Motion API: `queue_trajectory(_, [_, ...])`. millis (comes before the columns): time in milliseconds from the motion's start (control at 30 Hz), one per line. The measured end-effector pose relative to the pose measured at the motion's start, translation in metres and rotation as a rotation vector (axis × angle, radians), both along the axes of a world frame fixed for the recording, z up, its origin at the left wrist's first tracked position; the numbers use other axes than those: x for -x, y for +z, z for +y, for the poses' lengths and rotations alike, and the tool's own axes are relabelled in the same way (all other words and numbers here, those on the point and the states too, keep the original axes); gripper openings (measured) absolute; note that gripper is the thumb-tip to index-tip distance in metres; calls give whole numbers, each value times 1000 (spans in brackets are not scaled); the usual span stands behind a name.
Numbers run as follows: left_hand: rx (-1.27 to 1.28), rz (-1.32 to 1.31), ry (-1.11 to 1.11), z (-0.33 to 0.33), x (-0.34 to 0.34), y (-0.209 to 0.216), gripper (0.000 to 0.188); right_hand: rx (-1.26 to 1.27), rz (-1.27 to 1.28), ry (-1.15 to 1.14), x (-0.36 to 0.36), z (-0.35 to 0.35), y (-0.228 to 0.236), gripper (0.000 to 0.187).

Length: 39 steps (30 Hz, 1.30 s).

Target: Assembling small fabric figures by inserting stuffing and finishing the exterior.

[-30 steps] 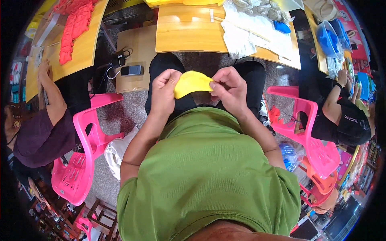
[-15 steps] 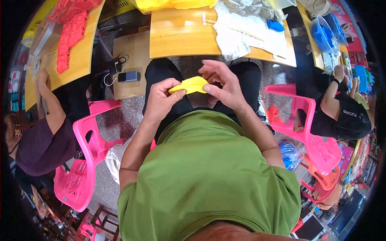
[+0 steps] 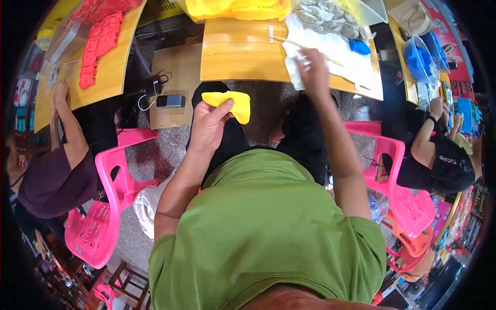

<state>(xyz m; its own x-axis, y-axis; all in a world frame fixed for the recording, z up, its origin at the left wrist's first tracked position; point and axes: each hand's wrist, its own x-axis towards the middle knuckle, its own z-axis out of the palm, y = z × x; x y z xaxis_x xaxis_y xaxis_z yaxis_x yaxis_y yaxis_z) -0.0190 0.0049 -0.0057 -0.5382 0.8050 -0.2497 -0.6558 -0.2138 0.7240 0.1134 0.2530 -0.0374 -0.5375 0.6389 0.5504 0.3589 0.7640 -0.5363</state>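
Note:
Out over my lap, my left hand (image 3: 209, 122) pinches a small folded yellow piece of fabric (image 3: 239, 106) between thumb and fingers. The piece sticks out to both sides of the thumb, its wider end toward the right. My right hand (image 3: 314, 75) is at the front edge of the wooden table (image 3: 243, 57), over the white cloth (image 3: 333, 59) spread there. Motion blurs its fingers, and small white patches show among them; whether it grips anything is unclear. A thin pale stick (image 3: 323, 54) lies across the white cloth.
Yellow material (image 3: 237, 9), a grey bundle (image 3: 330, 20) and a blue lump (image 3: 359, 47) lie farther back. Co-workers sit at both sides near pink chairs (image 3: 111, 175). Red material (image 3: 101, 46) is on the left table; a blue basin (image 3: 419, 59) stands right. A dark device (image 3: 170, 101) rests on cardboard.
My right hand has let go of the yellow fabric and moved forward and right to the white cloth. My left hand keeps the fabric, now turned with more of it showing. The view has shifted slightly.

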Motion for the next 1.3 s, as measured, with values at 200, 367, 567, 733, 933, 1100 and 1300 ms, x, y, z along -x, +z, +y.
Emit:
queue_trajectory(200, [15, 102, 4, -9, 7, -4, 17, -322, -594, -96, -12, 73, 1, 11])
queue_trajectory(367, [17, 96, 27, -12, 11, -6, 17, -394, -494, -22, -10, 77, 5, 3])
queue_trajectory(567, [32, 110, 92, -17, 21, -9, 19, -107, -275, 159, -20, 13, 65, 6])
queue_trajectory(733, [31, 128, 95, -20, 24, -12, 20, 132, -296, 566, -38, -64, 98, 9])
queue_trajectory(933, [22, 125, 94, -24, 19, -12, 21, 116, -336, 606, -46, -85, 104, 8])
queue_trajectory(1100, [20, 165, 87, -27, 14, -6, 22, 86, -319, 620, -45, -96, 104, 7])
queue_trajectory(1300, [27, 329, -133, -21, -4, 19, 21, 241, -173, 644, -38, -119, 87, 4])
